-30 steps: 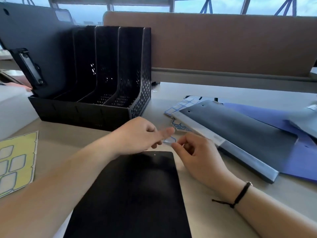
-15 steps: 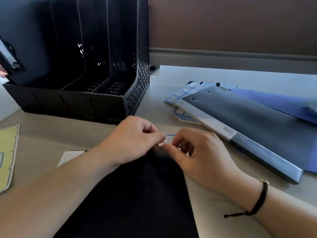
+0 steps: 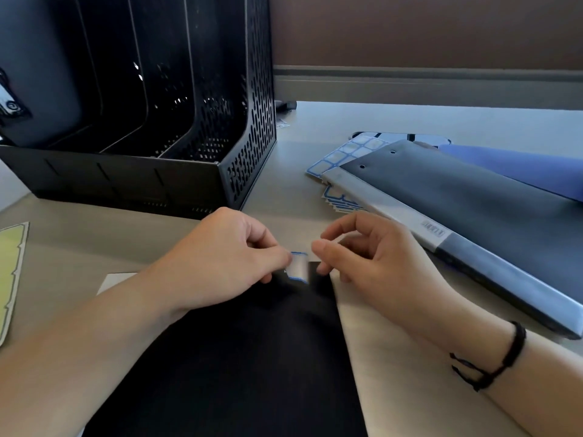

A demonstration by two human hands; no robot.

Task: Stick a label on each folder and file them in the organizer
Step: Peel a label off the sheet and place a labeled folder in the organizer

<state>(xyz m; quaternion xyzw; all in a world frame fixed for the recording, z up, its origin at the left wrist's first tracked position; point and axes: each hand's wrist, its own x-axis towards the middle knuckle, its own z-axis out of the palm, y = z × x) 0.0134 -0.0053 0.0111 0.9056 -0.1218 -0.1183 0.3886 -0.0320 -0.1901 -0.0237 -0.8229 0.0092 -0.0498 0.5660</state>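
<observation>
- Head view: our left hand (image 3: 227, 263) pinches the blue-edged label (image 3: 298, 267) over the black folder (image 3: 252, 357).
- Our right hand (image 3: 372, 260), fingers curled, pinches its other edge.

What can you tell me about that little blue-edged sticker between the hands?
The label is a small white rectangle with a blue border, blurred and slightly glossy. It sits at the top corner of the black folder, partly over its far edge. The left hand pinches its left side; the right hand has its fingertips by its right side, contact unclear.

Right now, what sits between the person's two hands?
In the head view, a small blue-bordered white label sits between left hand and right hand, at the black folder's top edge.
</observation>
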